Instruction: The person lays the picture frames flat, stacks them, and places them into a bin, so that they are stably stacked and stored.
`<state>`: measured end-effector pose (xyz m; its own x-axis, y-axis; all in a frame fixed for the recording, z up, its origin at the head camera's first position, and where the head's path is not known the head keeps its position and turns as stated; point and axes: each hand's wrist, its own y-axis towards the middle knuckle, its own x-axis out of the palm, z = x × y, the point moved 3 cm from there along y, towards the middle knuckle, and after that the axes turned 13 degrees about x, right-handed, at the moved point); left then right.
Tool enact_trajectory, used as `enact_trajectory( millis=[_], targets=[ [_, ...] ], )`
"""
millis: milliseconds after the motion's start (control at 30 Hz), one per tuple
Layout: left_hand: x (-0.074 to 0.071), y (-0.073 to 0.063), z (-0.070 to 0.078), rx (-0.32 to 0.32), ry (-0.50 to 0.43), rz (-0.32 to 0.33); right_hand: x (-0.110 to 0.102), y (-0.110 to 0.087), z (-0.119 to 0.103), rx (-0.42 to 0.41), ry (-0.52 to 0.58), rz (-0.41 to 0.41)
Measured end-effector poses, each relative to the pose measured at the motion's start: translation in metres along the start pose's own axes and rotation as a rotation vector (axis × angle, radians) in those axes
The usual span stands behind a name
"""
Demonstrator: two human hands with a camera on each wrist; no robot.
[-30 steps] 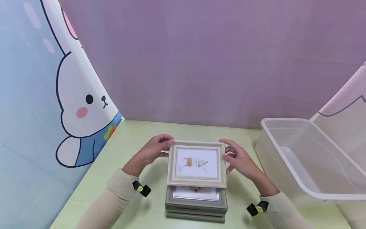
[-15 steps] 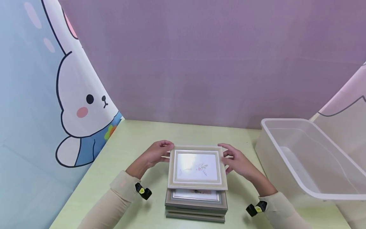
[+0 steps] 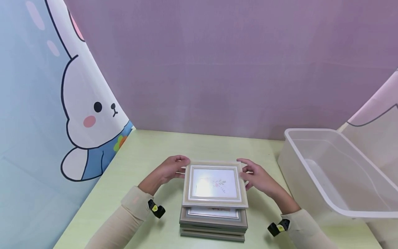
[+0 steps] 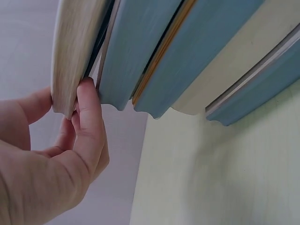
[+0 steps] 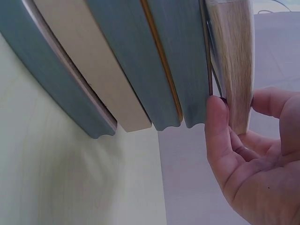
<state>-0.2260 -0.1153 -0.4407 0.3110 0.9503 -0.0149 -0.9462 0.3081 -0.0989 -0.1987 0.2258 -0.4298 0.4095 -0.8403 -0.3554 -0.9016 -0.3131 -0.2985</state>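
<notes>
A cream picture frame [image 3: 214,204] with a pale floral print tops a stack of picture frames [image 3: 214,221] in the head view. My left hand [image 3: 171,169] pinches its left edge near the far corner, and my right hand [image 3: 259,178] pinches the right edge. In the left wrist view the thumb is on the face of the cream frame [image 4: 77,56] and the fingers are beneath it. The right wrist view shows the same grip on the wood-grained side [image 5: 236,61]. A thin wedge-shaped gap separates this frame from the grey-blue frame [image 5: 180,61] below.
To the right stands a translucent white plastic bin [image 3: 311,193] with a wide rim. The stack sits on a pale green table [image 3: 155,141]. A purple cloth backdrop [image 3: 217,69] rises behind, and a rabbit-printed sheet [image 3: 87,103] hangs at the left.
Both hands have lowered the cream frame's far side toward me and down onto the stack, so it tilts less. Glare now covers part of its print. The bin and lower frames have not moved.
</notes>
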Motion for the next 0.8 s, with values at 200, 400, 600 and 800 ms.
enact_trajectory(
  millis=[200,400,600,800],
  targets=[
    [0.0,-0.002,-0.002,-0.013,0.018,-0.027,0.001,-0.001,0.003,0.012,0.001,-0.006],
    [0.002,-0.004,-0.004,-0.02,0.09,-0.022,0.002,-0.004,0.006,0.005,0.037,-0.036],
    [0.004,-0.008,-0.007,-0.02,0.114,-0.039,0.002,-0.006,0.008,0.003,0.039,-0.045],
    [0.007,-0.012,-0.007,-0.019,0.115,-0.048,0.002,-0.006,0.011,-0.008,0.019,-0.049]
  ],
)
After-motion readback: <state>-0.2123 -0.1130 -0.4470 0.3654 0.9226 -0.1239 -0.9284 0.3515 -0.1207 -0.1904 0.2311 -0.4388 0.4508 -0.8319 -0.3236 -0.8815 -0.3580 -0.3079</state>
